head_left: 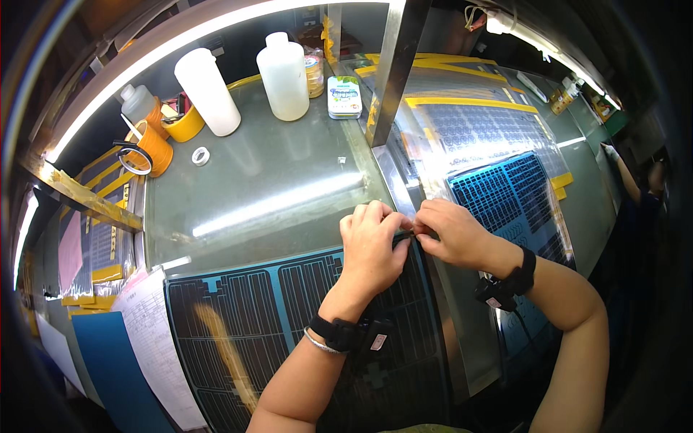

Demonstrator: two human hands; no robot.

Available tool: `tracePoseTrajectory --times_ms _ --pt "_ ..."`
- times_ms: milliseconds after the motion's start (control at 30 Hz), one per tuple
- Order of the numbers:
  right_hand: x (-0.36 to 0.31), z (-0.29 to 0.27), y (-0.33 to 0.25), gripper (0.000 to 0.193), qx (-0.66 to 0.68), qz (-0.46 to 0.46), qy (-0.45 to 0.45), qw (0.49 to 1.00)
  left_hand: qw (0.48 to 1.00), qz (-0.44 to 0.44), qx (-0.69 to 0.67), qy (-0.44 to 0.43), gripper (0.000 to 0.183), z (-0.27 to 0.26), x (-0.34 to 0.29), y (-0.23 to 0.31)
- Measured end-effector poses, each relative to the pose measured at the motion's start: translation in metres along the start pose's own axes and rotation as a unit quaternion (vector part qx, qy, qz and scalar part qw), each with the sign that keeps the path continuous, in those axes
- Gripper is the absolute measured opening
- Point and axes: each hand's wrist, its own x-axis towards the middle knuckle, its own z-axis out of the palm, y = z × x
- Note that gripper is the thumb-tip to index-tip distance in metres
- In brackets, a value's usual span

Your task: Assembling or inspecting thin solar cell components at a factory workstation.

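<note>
My left hand (372, 249) and my right hand (455, 234) meet at the far right corner of a dark sheet with a blue line pattern (249, 317). The fingers of both are pinched together, their tips almost touching. Whatever lies between them is too small to make out. The sheet rests flat on a greenish glass tabletop (253, 238), partly covered by my left forearm. Just beyond my right hand, a second blue patterned panel (498, 191) lies to the right of a metal strip.
A white bottle (209, 94), a translucent bottle (283, 79), a small tin (344, 97) and orange tape rolls (153, 144) stand at the back. A metal post (393, 79) rises beyond my hands. Printed papers (162, 353) lie left. Another person's arm (624, 173) shows far right.
</note>
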Motion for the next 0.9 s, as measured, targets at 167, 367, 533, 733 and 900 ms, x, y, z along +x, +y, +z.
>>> tracePoseTrajectory --times_ms 167,367,533,733,900 --pt "-0.002 0.002 0.001 0.008 0.044 0.029 0.022 0.998 1.000 0.005 0.001 -0.015 0.020 0.001 0.000 -0.001" --pt "-0.005 0.004 0.002 0.008 0.063 0.048 0.028 0.996 1.000 0.023 -0.003 -0.016 0.016 0.008 0.002 -0.004" --pt "-0.007 0.013 0.007 0.008 0.079 0.067 0.046 0.994 1.000 0.022 -0.006 -0.014 0.014 0.014 0.003 -0.006" --pt "-0.007 0.013 0.006 0.008 0.075 0.071 0.054 0.993 1.000 0.015 0.010 0.010 0.013 0.017 0.005 -0.001" --pt "-0.008 0.011 0.006 0.006 0.087 0.060 0.053 0.993 1.000 0.005 -0.005 0.027 0.012 0.018 0.005 -0.006"
